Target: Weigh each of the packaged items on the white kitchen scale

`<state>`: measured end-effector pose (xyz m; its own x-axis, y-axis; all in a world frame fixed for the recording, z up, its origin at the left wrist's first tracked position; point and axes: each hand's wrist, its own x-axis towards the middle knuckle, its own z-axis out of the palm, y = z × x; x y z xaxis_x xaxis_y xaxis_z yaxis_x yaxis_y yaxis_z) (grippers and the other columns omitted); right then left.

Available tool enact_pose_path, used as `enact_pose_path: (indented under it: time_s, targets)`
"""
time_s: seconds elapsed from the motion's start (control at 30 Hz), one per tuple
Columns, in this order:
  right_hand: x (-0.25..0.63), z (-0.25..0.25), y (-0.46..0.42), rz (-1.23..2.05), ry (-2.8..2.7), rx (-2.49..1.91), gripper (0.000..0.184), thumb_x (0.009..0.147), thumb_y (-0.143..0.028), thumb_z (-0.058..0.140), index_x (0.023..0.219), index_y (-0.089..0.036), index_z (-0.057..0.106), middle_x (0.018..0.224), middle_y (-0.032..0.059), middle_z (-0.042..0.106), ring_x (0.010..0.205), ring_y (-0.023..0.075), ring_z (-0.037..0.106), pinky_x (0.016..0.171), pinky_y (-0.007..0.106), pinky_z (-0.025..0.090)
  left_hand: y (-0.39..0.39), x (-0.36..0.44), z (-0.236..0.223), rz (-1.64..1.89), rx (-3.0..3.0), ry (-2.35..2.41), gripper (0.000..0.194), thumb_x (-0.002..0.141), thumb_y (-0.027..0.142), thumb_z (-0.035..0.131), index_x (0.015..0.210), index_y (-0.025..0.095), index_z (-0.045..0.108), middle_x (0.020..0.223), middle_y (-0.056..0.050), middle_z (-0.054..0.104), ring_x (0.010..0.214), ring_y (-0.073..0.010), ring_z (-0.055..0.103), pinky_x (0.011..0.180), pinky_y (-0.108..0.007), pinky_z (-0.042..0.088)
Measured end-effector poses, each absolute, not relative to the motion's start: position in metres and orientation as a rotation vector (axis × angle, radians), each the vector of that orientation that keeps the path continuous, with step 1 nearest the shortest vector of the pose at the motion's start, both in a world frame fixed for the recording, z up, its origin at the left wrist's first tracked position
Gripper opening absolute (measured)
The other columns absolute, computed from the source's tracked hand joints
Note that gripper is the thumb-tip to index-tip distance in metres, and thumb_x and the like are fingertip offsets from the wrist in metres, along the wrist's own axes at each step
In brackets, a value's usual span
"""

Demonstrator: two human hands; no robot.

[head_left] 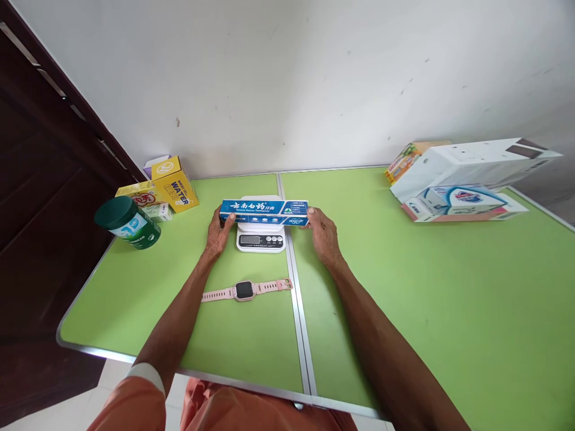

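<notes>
On the light-green, metal-edged desk (485, 293), nearest, lies a pink-strapped watch with a dark square face (244, 291). Beyond, a long blue cardboard toothpaste box (265, 209) spans over a white plastic digital scale (260, 247), contact unclear; the left hand (218, 236) and right hand (325, 236) have fingers clamped on its ends. Off left stands a dark-green cylindrical tub (135, 224).

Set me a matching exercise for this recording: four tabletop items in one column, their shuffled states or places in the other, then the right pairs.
1. long blue-and-white cardboard toothpaste box
2. flat white plastic scale
3. pink-strapped watch with dark square screen
4. dark green cylindrical canister

A. unfastened, stretched out
B. gripped endwise by left hand and right hand
C. leftmost of the four
D. partly hidden by item 1

Pairs: 1-B, 2-D, 3-A, 4-C
</notes>
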<state>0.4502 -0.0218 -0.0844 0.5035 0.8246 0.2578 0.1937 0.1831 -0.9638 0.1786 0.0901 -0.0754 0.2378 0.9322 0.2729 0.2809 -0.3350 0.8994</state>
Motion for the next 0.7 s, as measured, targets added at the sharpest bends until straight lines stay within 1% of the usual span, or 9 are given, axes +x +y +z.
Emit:
enact_pose_path:
  time_s: [0.07, 0.13, 0.23, 0.4, 0.47, 0.6, 0.7]
  targets:
    - [0.450, -0.083, -0.022, 0.579, -0.992, -1.348, 0.071, 0.098, -0.088, 0.054, 0.115, -0.024, 0.080, 0.115, 0.0110, 0.083, 0.103, 0.0301, 0.076, 0.087, 0.048, 0.068, 0.090, 0.179, -0.074, 1.113, 1.759, 1.086, 0.092, 0.089, 0.095, 0.060, 0.145, 0.023, 0.066, 0.144, -0.017, 0.075, 0.132, -0.0342, 0.071, 0.116, -0.051, 0.056]
    - [0.450, -0.082, -0.023, 0.587, -1.001, -1.349, 0.072, 0.097, -0.089, 0.055, 0.117, -0.024, 0.079, 0.116, 0.0114, 0.082, 0.104, 0.0305, 0.076, 0.089, 0.049, 0.067, 0.091, 0.179, -0.074, 1.101, 1.742, 1.079, 0.094, 0.086, 0.094, 0.065, 0.146, 0.022, 0.065, 0.142, -0.018, 0.076, 0.129, -0.0340, 0.073, 0.114, -0.052, 0.058]
    - [0.450, -0.081, -0.023, 0.591, -1.006, -1.354, 0.074, 0.095, -0.091, 0.056, 0.117, -0.024, 0.079, 0.116, 0.0115, 0.082, 0.106, 0.0311, 0.075, 0.090, 0.050, 0.067, 0.094, 0.178, -0.075, 1.092, 1.711, 1.083, 0.095, 0.083, 0.092, 0.071, 0.145, 0.020, 0.064, 0.139, -0.018, 0.077, 0.125, -0.0331, 0.075, 0.112, -0.051, 0.060]
    - [0.450, -0.081, -0.022, 0.618, -0.999, -1.350, 0.074, 0.093, -0.091, 0.058, 0.116, -0.024, 0.079, 0.116, 0.0120, 0.082, 0.108, 0.0317, 0.075, 0.091, 0.050, 0.066, 0.096, 0.177, -0.078, 1.123, 1.655, 1.075, 0.098, 0.076, 0.092, 0.077, 0.142, 0.020, 0.064, 0.139, -0.019, 0.078, 0.125, -0.0334, 0.077, 0.113, -0.052, 0.061]
    - [0.451, -0.079, -0.022, 0.640, -0.977, -1.335, 0.072, 0.092, -0.090, 0.061, 0.115, -0.024, 0.078, 0.116, 0.0120, 0.081, 0.107, 0.0315, 0.075, 0.089, 0.049, 0.067, 0.096, 0.178, -0.077, 1.133, 1.642, 1.063, 0.099, 0.075, 0.092, 0.078, 0.140, 0.018, 0.064, 0.138, -0.020, 0.078, 0.125, -0.0336, 0.077, 0.112, -0.052, 0.061]
    - [0.453, -0.070, -0.026, 0.667, -0.940, -1.313, 0.067, 0.089, -0.086, 0.067, 0.113, -0.023, 0.077, 0.112, 0.0109, 0.081, 0.102, 0.0298, 0.075, 0.076, 0.043, 0.067, 0.095, 0.183, -0.060, 1.164, 1.634, 1.052, 0.100, 0.072, 0.090, 0.082, 0.138, 0.017, 0.061, 0.134, -0.020, 0.079, 0.121, -0.0348, 0.079, 0.106, -0.051, 0.064]
    - [0.461, -0.056, -0.035, 0.630, -0.942, -1.287, 0.062, 0.091, -0.082, 0.067, 0.113, -0.025, 0.077, 0.114, 0.0092, 0.080, 0.102, 0.0280, 0.074, 0.074, 0.040, 0.068, 0.087, 0.192, -0.035, 1.207, 1.681, 1.023, 0.096, 0.076, 0.086, 0.082, 0.140, 0.019, 0.059, 0.135, -0.019, 0.079, 0.120, -0.0348, 0.079, 0.102, -0.050, 0.065]
